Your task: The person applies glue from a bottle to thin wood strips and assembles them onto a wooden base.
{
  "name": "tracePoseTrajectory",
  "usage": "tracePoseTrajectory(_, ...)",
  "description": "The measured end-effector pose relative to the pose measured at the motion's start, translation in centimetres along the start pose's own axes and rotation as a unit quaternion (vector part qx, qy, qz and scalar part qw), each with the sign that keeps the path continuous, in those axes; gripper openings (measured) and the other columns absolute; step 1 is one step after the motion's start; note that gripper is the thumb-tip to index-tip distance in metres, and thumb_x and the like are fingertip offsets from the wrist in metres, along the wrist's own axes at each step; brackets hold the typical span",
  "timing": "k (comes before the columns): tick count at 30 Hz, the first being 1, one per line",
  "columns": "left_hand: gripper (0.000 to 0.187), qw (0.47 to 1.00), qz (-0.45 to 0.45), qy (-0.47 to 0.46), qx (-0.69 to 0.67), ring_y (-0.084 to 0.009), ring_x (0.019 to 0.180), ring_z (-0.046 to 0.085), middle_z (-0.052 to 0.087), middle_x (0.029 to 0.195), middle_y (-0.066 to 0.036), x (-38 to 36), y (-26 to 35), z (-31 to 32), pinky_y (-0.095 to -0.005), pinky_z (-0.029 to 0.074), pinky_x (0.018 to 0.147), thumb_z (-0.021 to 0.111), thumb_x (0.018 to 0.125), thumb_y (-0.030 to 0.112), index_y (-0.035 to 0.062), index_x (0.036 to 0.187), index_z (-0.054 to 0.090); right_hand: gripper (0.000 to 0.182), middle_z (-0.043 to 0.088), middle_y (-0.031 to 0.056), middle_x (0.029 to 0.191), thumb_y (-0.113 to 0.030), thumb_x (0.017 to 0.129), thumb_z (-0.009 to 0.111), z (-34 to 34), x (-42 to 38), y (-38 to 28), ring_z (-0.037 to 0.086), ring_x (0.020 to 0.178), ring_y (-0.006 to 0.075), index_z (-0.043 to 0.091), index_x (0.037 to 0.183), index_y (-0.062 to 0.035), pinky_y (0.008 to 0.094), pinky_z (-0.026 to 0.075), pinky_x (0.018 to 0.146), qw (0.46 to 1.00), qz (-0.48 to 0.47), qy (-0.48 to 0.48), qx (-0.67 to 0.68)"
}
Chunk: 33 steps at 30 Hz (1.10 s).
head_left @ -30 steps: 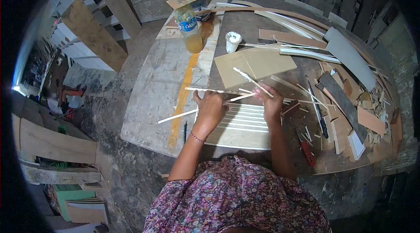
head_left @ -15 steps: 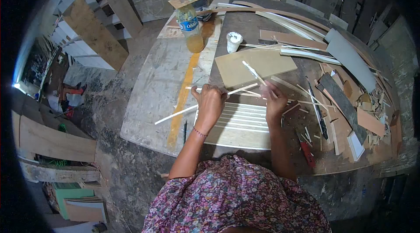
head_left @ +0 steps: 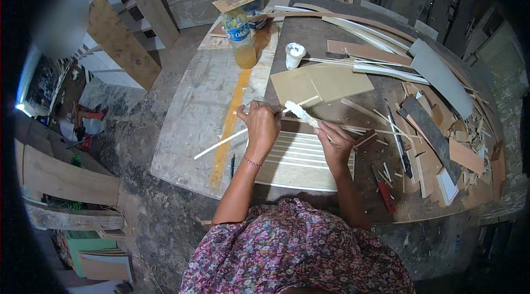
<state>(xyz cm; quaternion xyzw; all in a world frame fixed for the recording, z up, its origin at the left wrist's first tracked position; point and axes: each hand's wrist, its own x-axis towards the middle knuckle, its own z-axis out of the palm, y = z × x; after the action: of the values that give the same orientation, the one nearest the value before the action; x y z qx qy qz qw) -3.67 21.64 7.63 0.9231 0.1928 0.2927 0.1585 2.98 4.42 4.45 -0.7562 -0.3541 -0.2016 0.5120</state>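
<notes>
My left hand (head_left: 263, 127) is closed on a thin wooden strip (head_left: 222, 144) that slants up from lower left to upper right. My right hand (head_left: 335, 142) grips a small stick (head_left: 310, 119) whose far end is thickly coated in white paste (head_left: 296, 109). That coated end is at the strip, just right of my left fingers; whether it touches cannot be made out. Below both hands lies a panel with pale parallel slats (head_left: 298, 153), partly covered by my forearms. A white cup of paste (head_left: 295, 55) stands beyond them.
A bottle with amber liquid (head_left: 243, 45) has a board piece on top. A flat tan board (head_left: 323, 81) lies past my hands. Wood offcuts (head_left: 469, 139), a long dark tool (head_left: 398, 139) and a red-handled tool (head_left: 386, 194) lie right. Another person's leg (head_left: 88, 113) shows far left.
My right hand has come slightly left and down, bringing the stick's white end from above the tan board to the strip. My left hand stays nearly in place.
</notes>
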Motion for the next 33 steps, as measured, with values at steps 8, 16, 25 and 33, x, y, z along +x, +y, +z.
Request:
tracePoseTrajectory(8,0.005,1.0,-0.011,0.021,-0.009,-0.0237,0.08,0.05,0.057,0.064,-0.009,-0.5,-0.5,0.2,-0.0504,0.024,0.081,0.066,0.06,0.009,0.0054,0.06,0.063,0.015,0.063,0.0126,0.08,-0.006,0.069,0.066,-0.9,0.1,1.6,0.061,0.074,0.0211,0.064,0.083,-0.0007,0.0282,0.047,0.069,0.995,0.078,0.039,-0.038)
tracePoseTrajectory(16,0.004,0.999,-0.006,0.044,0.001,-0.023,0.081,0.048,0.057,0.064,-0.007,-0.8,-0.5,0.7,-0.049,0.024,0.08,0.065,0.057,0.007,0.0063,0.06,0.063,0.015,0.064,0.0107,0.081,-0.007,0.069,0.066,-0.2,-0.5,0.5,0.061,0.075,0.0196,0.065,0.084,-0.0019,0.0273,0.047,0.068,0.997,0.078,0.007,0.002)
tracePoseTrajectory(25,0.003,0.998,-0.012,0.053,-0.009,-0.0222,0.079,0.048,0.056,0.063,-0.006,-0.9,0.0,0.0,-0.0478,0.024,0.08,0.065,0.057,0.006,0.0052,0.059,0.062,0.015,0.063,0.0112,0.082,-0.006,0.069,0.067,0.0,-0.8,-0.4,0.061,0.073,0.02,0.064,0.083,-0.002,0.0275,0.048,0.065,1.0,0.018,0.005,-0.004)
tracePoseTrajectory(33,0.005,0.999,-0.006,0.042,-0.015,-0.0224,0.081,0.048,0.057,0.067,-0.007,-1.2,0.1,0.1,-0.0472,0.024,0.08,0.065,0.057,0.006,0.0071,0.062,0.064,0.014,0.062,0.0136,0.083,-0.005,0.072,0.063,-1.2,-0.3,1.2,0.06,0.076,0.0235,0.063,0.085,0.0006,0.0308,0.046,0.07,0.992,0.054,0.048,-0.1)
